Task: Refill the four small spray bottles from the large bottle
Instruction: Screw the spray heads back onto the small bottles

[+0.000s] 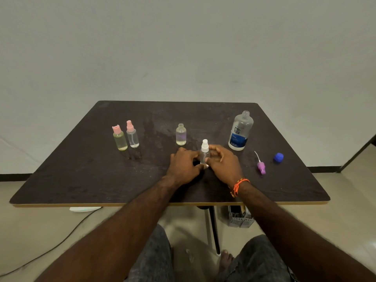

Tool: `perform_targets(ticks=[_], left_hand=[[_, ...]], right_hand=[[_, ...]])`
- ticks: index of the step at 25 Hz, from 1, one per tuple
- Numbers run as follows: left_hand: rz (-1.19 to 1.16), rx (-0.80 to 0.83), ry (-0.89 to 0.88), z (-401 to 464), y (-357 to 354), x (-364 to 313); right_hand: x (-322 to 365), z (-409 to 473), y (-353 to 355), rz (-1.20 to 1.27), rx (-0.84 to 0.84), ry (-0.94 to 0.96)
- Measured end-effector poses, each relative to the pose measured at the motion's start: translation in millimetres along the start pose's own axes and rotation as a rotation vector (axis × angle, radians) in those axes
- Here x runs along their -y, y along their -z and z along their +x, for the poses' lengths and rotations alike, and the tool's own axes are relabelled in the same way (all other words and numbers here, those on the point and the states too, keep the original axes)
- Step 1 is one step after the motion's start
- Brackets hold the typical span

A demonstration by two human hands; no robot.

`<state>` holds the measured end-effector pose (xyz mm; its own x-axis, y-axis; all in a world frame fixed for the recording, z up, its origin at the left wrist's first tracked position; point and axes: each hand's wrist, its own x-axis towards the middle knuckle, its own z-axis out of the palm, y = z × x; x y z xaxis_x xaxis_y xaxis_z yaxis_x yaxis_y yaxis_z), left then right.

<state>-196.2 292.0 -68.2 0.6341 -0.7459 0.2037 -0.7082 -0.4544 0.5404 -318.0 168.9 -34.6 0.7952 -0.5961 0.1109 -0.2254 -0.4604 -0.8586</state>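
Head view: both hands meet at the white-capped spray bottle (204,152), standing on the desk (81,176) near its middle. The left hand (184,163) curls its fingers against the bottle's side; the right hand (222,162) pinches it lower down, though whether the grip is firm is hard to tell. The large bottle (240,131) stands uncapped to the right, the open small bottle (180,134) just behind the hands. A careless elbow or wrist could tip either and spill liquid.

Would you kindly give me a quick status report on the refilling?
Both hands, left and right, grip white-capped spray bottle, upright on table. Large bottle uncapped, standing right. Nothing in the way.
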Motion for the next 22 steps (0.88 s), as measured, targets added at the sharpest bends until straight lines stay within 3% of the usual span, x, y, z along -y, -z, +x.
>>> perform_targets(ticks=[7, 14, 22], left_hand=[[0.116, -0.107, 0.140, -19, 47, 45], [0.146, -0.348, 0.279, -21, 76, 79], [-0.025, -0.359, 0.331, -7, 62, 107]], right_hand=[[34, 20, -71, 0.056, 0.054, 0.116], [63, 62, -142, 0.071, 0.110, 0.142], [77, 103, -172, 0.112, 0.142, 0.136]])
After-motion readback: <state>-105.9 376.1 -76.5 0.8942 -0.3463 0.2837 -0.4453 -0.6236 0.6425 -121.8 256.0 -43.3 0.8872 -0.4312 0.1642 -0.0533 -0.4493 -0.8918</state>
